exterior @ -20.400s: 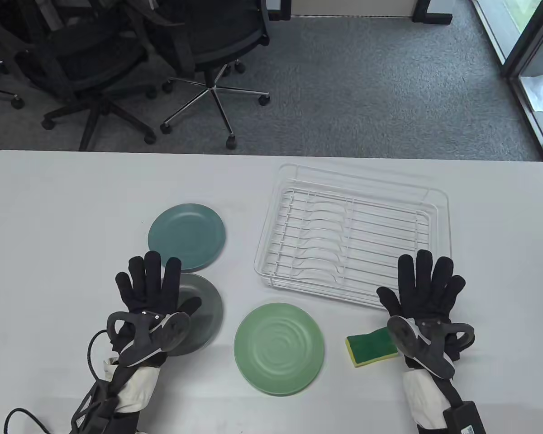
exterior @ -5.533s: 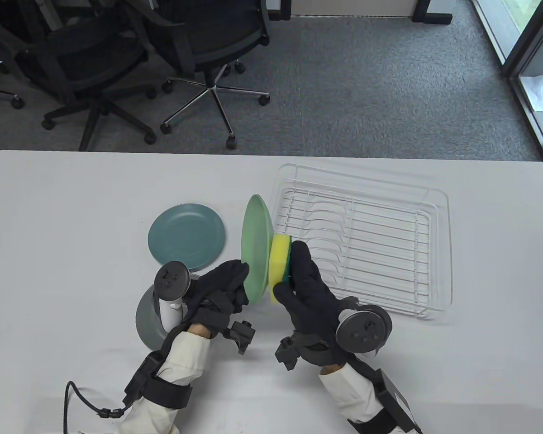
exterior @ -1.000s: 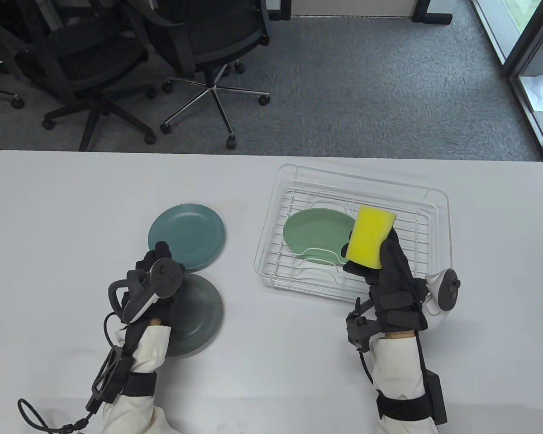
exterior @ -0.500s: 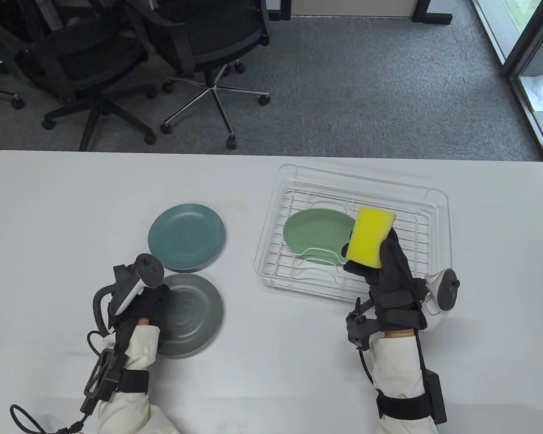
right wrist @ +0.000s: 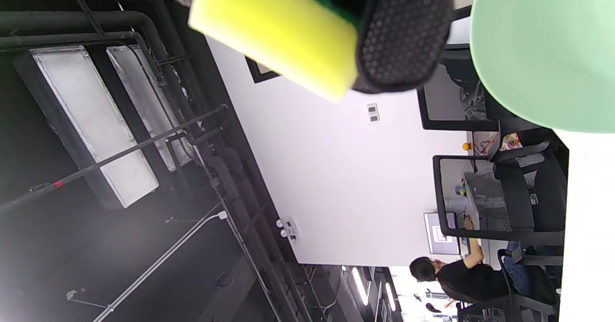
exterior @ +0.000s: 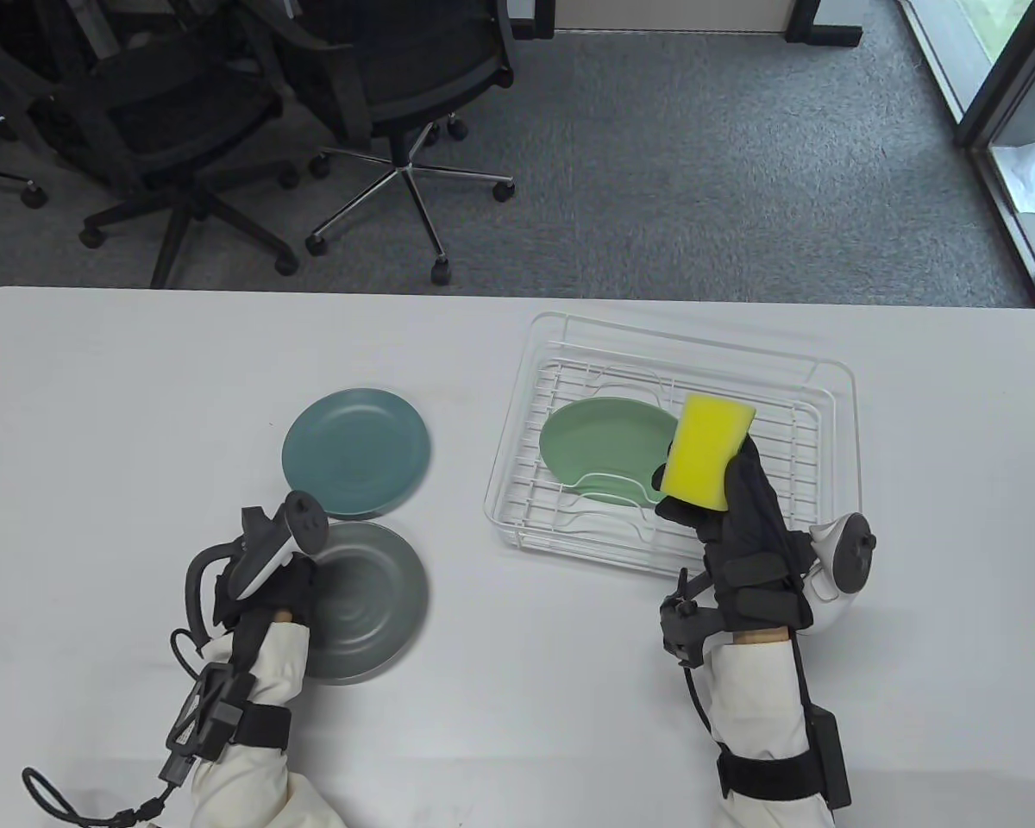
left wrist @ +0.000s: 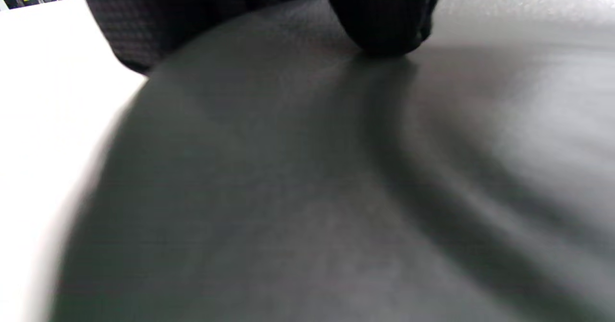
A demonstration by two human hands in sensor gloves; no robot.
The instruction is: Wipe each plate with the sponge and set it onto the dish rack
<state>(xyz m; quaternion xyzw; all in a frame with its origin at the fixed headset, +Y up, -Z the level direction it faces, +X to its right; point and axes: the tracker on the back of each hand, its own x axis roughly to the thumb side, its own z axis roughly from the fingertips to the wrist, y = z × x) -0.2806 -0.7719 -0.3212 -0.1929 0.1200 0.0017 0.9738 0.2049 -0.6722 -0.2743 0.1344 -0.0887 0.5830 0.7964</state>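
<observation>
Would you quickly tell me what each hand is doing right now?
Left hand: fingers on the dark grey round plate; grip unclear.
Right hand: holding the yellow-and-green sponge.

The table view looks down from above the near edge, facing the office floor beyond. The left wrist view sits very close over the grey plate (left wrist: 336, 192), blurred. The right wrist view is tilted sideways, facing room and ceiling; it shares the light green plate (right wrist: 543, 48) with the table view.

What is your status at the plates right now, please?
Left hand on grey plate. Right hand holds sponge. Light green plate in dish rack; teal plate waiting. Nothing blocking.
</observation>
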